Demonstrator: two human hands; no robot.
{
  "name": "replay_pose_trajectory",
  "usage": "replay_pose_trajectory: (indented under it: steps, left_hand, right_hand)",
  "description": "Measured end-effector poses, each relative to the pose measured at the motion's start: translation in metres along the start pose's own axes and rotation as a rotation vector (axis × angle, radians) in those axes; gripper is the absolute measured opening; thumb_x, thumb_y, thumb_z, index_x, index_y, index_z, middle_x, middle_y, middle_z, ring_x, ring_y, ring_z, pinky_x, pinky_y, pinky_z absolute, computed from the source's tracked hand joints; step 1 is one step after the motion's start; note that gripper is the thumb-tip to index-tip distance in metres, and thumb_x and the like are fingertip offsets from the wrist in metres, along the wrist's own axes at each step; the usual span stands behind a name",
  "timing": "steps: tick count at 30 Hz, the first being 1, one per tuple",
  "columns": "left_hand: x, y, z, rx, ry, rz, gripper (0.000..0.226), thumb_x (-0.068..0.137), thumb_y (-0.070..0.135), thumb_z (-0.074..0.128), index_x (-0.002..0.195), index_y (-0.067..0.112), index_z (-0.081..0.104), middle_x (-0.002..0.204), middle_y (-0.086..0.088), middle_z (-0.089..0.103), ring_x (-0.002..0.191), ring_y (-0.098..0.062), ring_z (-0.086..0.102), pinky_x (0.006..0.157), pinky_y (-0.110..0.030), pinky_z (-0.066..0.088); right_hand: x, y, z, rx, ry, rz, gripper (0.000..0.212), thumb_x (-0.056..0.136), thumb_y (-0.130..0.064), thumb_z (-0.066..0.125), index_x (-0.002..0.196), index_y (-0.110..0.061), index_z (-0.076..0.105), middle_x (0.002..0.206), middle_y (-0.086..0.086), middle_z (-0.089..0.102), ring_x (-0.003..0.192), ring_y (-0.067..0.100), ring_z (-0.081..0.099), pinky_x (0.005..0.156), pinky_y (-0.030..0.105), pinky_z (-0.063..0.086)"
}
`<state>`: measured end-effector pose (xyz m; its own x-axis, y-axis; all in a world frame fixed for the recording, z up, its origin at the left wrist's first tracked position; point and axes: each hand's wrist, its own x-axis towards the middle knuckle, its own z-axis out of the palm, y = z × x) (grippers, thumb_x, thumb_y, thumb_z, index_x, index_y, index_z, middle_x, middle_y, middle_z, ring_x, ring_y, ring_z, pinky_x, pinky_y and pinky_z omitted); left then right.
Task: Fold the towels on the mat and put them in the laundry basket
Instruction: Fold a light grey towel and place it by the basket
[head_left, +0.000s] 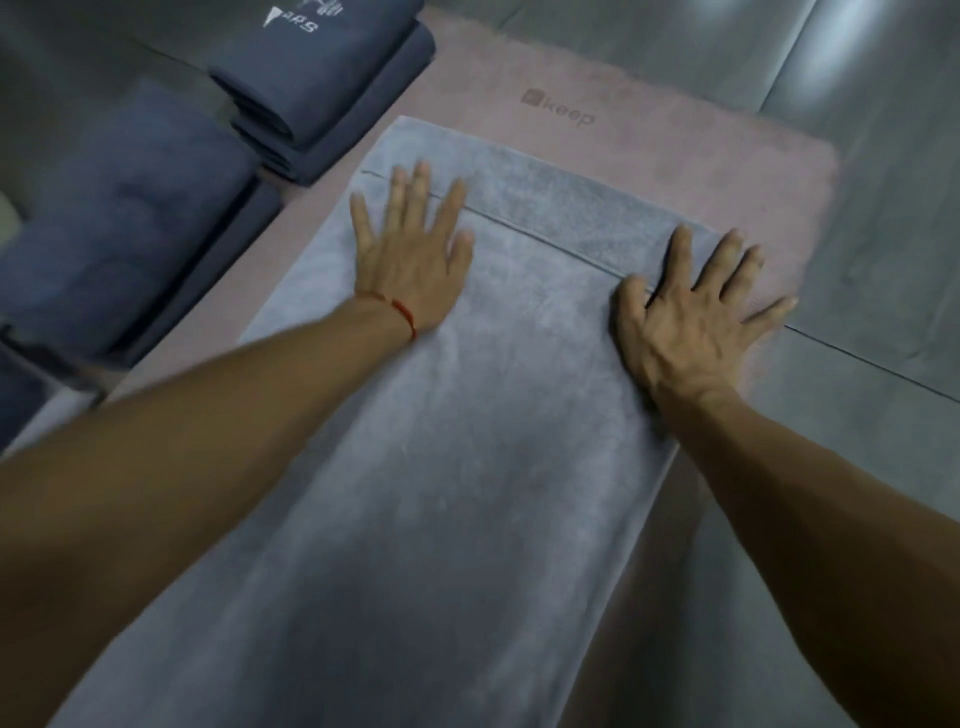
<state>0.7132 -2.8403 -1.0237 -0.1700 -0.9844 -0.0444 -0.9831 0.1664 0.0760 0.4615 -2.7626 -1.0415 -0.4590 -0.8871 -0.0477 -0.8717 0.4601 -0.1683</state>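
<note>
A long light grey towel (467, 441) lies flat along the pink mat (701, 150), doubled lengthwise, with an upper layer's edge running across near its far end. My left hand (410, 249) presses flat on the towel's far left part, fingers spread and straight. My right hand (691, 317) presses flat on the towel's far right edge, with the fingertips reaching over onto the mat. No laundry basket is in view.
Folded dark blue towels (322, 83) are stacked at the mat's far left corner. More dark blue towels (124, 223) lie in a pile to the left. Grey tiled floor (883, 234) surrounds the mat on the right.
</note>
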Motion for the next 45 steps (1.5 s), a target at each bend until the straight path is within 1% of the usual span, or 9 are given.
replay_pose_trajectory:
  steps: [8,12,16,19,23,28,38,42,45]
  left_hand:
    - [-0.319,-0.055,0.011,0.022,-0.125,-0.096,0.061,0.104,0.054,0.009,0.161,0.032,0.004,0.168,-0.007,-0.004,0.154,-0.032,-0.007,0.117,-0.068,0.005]
    - [-0.402,-0.093,0.012,0.000,-0.171,-0.305,0.061,0.103,0.056,0.010,0.160,0.036,0.001,0.168,-0.007,-0.002,0.154,-0.034,-0.003,0.116,-0.069,0.013]
    - [-0.433,-0.130,-0.003,-0.119,-0.018,-0.469,0.059,0.104,0.048,0.016,0.155,0.026,0.033,0.161,-0.010,0.029,0.149,-0.031,0.025,0.116,-0.062,0.021]
    - [-0.446,-0.183,-0.013,-0.130,0.068,-0.703,0.053,0.103,0.041,0.019,0.145,0.022,0.046,0.148,-0.012,0.045,0.133,-0.035,0.041,0.110,-0.057,0.032]
    - [-0.451,-0.241,-0.021,-0.160,0.022,-0.818,0.027,0.103,0.026,0.046,0.126,0.023,0.060,0.130,-0.009,0.053,0.118,-0.034,0.046,0.093,-0.048,0.038]
    - [-0.433,-0.271,-0.033,-0.236,-0.134,-0.822,0.020,0.097,0.030,0.056,0.112,0.017,0.061,0.123,-0.010,0.057,0.118,-0.033,0.052,0.098,-0.049,0.039]
    - [-0.521,-0.255,-0.008,-0.075,0.241,-0.856,0.032,0.086,0.015,0.054,0.117,0.016,0.058,0.127,-0.015,0.053,0.118,-0.035,0.046,0.095,-0.053,0.034]
    - [-0.627,-0.248,0.012,-0.113,0.006,-0.915,0.051,0.103,0.051,0.026,0.154,0.043,0.024,0.167,-0.002,0.012,0.152,-0.027,0.010,0.115,-0.062,0.012]
    - [-0.664,-0.274,0.018,-0.148,-0.148,-0.875,0.061,0.096,0.066,0.002,0.154,0.051,-0.008,0.167,0.012,-0.012,0.154,-0.018,-0.010,0.122,-0.055,0.003]
  right_hand:
    - [-0.015,-0.006,-0.015,-0.130,-0.070,-0.022,0.083,0.089,-0.061,0.007,0.161,-0.019,0.010,0.167,0.021,-0.001,0.153,0.043,-0.007,0.111,0.078,-0.002]
    - [-0.104,-0.062,-0.017,-0.115,-0.057,-0.322,0.076,0.096,-0.057,0.008,0.162,-0.018,0.011,0.168,0.018,0.000,0.154,0.042,-0.008,0.113,0.076,-0.002]
    - [-0.268,-0.133,-0.004,-0.025,-0.150,-0.849,0.069,0.099,-0.052,0.009,0.162,-0.024,0.015,0.170,0.010,0.004,0.156,0.034,-0.005,0.116,0.070,-0.007]
    - [-0.379,-0.159,0.004,0.069,-0.230,-1.026,0.066,0.099,-0.050,0.018,0.158,-0.025,0.031,0.168,0.007,0.020,0.156,0.031,0.012,0.117,0.070,0.001]
    - [-0.440,-0.154,0.019,0.031,-0.387,-1.015,0.065,0.101,-0.049,0.015,0.162,-0.025,0.015,0.170,0.006,0.005,0.157,0.029,-0.003,0.119,0.066,-0.004]
    - [-0.442,-0.145,0.033,-0.125,-0.398,-1.066,0.071,0.098,-0.056,0.000,0.160,-0.025,-0.014,0.167,0.006,-0.023,0.151,0.029,-0.028,0.117,0.066,-0.013]
    - [-0.441,-0.147,0.025,-0.136,-0.464,-1.089,0.076,0.102,-0.060,0.016,0.159,-0.023,-0.018,0.165,0.008,-0.028,0.150,0.031,-0.030,0.116,0.068,-0.011]
    - [-0.489,-0.130,0.020,0.033,-0.343,-1.385,0.072,0.100,-0.051,0.033,0.163,-0.024,0.012,0.170,0.008,-0.003,0.155,0.035,-0.009,0.117,0.071,-0.002]
    - [-0.556,-0.113,0.025,0.093,-0.486,-1.636,0.068,0.096,-0.052,0.041,0.158,-0.026,0.030,0.169,0.005,0.016,0.156,0.035,0.003,0.114,0.075,0.009]
